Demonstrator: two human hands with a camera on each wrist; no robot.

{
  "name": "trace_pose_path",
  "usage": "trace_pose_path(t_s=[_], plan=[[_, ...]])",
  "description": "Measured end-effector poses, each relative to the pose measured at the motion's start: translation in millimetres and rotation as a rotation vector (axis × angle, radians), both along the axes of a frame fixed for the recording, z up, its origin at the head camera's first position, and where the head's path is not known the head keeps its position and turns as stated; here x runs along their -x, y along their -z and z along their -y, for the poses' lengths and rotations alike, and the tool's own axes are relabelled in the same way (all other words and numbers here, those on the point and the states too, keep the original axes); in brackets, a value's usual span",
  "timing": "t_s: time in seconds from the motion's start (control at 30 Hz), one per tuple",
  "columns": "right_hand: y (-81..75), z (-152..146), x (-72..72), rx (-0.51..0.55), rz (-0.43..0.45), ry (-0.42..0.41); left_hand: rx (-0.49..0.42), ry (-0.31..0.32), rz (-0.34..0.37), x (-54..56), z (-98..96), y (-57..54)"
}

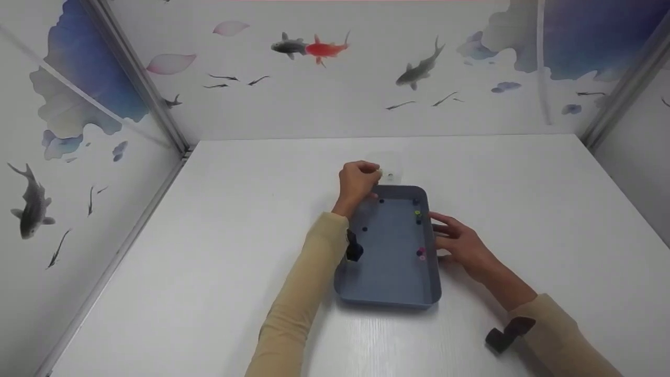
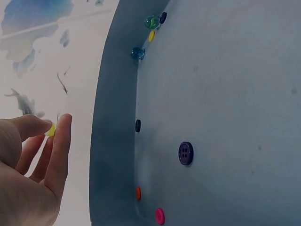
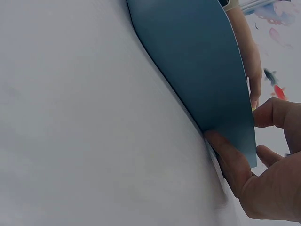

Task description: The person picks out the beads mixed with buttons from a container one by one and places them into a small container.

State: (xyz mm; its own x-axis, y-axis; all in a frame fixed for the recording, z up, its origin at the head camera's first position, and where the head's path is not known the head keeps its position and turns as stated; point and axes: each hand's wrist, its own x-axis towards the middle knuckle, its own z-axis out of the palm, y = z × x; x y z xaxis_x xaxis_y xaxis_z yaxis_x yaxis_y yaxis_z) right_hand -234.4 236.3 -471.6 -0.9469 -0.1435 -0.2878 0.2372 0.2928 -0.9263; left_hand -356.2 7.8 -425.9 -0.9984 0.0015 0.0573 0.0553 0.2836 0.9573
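Beyond the far left corner of the blue-grey tray (image 1: 390,280), my left hand (image 1: 358,183) pinches a small round yellow piece (image 2: 50,129) between thumb and fingertips. A clear container (image 1: 393,163) stands just behind the tray, close to those fingertips. My right hand (image 1: 463,246) holds the tray's right wall, with one finger at the rim and another low on the outer side in the right wrist view. Inside the tray lie a purple button (image 2: 186,153), a pink button (image 2: 160,216), an orange button (image 2: 138,193), a green marble (image 2: 152,21) and a blue marble (image 2: 137,53).
The tray rests on a white table (image 1: 209,251). White panels (image 1: 340,104) printed with fish and petals enclose the back and sides. A black wrist camera (image 1: 353,248) on the left arm overlaps the tray's left side in the head view.
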Motion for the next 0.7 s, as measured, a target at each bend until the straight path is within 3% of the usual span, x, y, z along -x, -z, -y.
trace_pose_path(t_s=[0.7], plan=[[-2.3, -2.1, -1.4, 0.031, 0.002, -0.002, -0.029, 0.030, -0.015, -3.3, -0.1, -0.6]])
